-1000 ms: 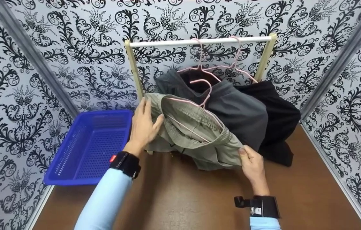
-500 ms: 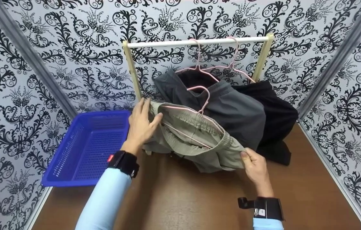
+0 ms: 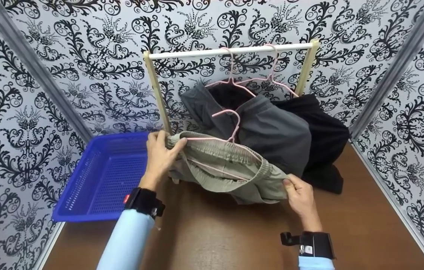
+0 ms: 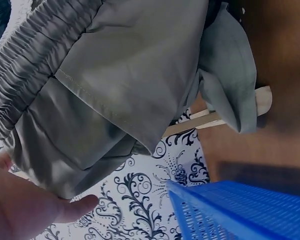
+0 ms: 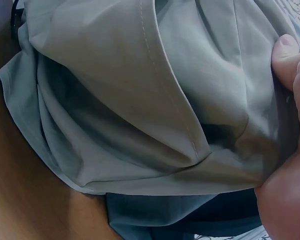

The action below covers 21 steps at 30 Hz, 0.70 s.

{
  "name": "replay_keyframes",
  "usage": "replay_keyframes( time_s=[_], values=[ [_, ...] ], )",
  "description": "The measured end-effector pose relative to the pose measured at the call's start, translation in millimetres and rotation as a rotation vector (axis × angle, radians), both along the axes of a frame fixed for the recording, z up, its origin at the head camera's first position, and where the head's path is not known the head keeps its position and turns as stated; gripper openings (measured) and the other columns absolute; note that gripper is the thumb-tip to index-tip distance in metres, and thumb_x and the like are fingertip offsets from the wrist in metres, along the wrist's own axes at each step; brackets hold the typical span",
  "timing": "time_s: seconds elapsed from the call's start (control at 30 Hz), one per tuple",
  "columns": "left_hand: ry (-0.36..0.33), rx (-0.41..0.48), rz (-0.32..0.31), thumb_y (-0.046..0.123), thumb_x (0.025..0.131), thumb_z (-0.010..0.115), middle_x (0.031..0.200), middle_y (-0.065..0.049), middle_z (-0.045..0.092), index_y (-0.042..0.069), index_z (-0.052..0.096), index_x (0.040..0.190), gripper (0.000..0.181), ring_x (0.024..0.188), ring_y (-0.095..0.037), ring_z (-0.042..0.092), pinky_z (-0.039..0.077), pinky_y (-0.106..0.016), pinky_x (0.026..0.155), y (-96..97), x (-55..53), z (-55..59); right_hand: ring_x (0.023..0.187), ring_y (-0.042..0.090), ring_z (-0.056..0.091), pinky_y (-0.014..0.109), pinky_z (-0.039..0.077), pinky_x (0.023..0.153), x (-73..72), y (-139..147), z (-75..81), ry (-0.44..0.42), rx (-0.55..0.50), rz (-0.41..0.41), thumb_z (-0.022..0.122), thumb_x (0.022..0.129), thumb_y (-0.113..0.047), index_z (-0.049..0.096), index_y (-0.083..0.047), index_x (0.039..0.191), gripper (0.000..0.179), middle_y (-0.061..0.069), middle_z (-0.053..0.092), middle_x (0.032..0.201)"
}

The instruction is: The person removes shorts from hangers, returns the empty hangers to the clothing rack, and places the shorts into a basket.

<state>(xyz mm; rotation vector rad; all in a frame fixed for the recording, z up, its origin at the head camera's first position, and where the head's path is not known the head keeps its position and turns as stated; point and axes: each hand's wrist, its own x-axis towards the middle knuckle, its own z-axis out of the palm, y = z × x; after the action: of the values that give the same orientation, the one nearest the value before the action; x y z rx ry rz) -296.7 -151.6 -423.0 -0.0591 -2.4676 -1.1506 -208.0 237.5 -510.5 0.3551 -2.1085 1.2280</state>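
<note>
Grey-green shorts (image 3: 260, 189) with an elastic waistband hang between my two hands in the head view, the waist facing up. Inside the waist lies a pink hanger (image 3: 238, 122), its hook sticking up above the back waistband. My left hand (image 3: 160, 155) holds the left end of the waistband, thumb at the inner edge and fingers outside. At the right side my right hand (image 3: 301, 195) pinches the cloth below the waistband, thumb on top. The right wrist view shows the right thumb (image 5: 286, 50) pressed on the fabric beside a pocket opening.
Behind stands a small rack with a white rail (image 3: 193, 53) and wooden posts. Dark grey shorts (image 3: 275, 123) and a black garment (image 3: 326, 123) hang there on pink hangers. A blue basket (image 3: 71, 180) stands left on the brown table (image 3: 212, 240); patterned walls (image 3: 28, 112) enclose it.
The shorts' left end and the hanger hook have come down and towards me. My left hand has moved down with them, its fingers bending at the waistband. The right hand has shifted slightly down and right.
</note>
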Motion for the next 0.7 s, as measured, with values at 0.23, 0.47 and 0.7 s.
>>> replay_keyframes(
  time_s=[0.23, 0.47, 0.7],
  values=[
    [-0.021, 0.039, 0.051, 0.051, 0.087, 0.077, 0.102, -0.013, 0.043, 0.010, 0.050, 0.091, 0.049, 0.104, -0.033, 0.041, 0.037, -0.048, 0.091, -6.7, 7.4, -12.4, 0.069, 0.003, 0.051, 0.020, 0.042, 0.062, -6.9, 5.2, -10.7, 0.046, 0.058, -0.027, 0.068, 0.093, -0.001, 0.068, -0.007, 0.083, 0.012, 0.006, 0.061, 0.074],
    [-0.041, 0.092, 0.094, 0.051, 0.085, 0.079, 0.095, -0.011, 0.044, 0.011, 0.050, 0.085, 0.049, 0.100, -0.031, 0.043, 0.037, -0.045, 0.089, -8.7, 12.6, -15.7, 0.074, 0.008, 0.061, 0.017, 0.045, 0.068, -10.5, 5.5, -5.4, 0.055, 0.089, -0.061, 0.072, 0.090, 0.002, 0.074, -0.006, 0.088, 0.008, 0.008, 0.068, 0.078],
    [0.000, 0.160, 0.130, 0.044, 0.085, 0.082, 0.085, -0.007, 0.045, 0.011, 0.050, 0.079, 0.046, 0.092, -0.031, 0.045, 0.035, -0.041, 0.083, -9.2, 18.7, -16.9, 0.073, 0.011, 0.062, 0.015, 0.044, 0.070, -16.0, 8.1, 3.3, 0.056, 0.106, -0.127, 0.075, 0.085, 0.004, 0.075, -0.005, 0.084, 0.009, 0.007, 0.072, 0.080]
  ],
)
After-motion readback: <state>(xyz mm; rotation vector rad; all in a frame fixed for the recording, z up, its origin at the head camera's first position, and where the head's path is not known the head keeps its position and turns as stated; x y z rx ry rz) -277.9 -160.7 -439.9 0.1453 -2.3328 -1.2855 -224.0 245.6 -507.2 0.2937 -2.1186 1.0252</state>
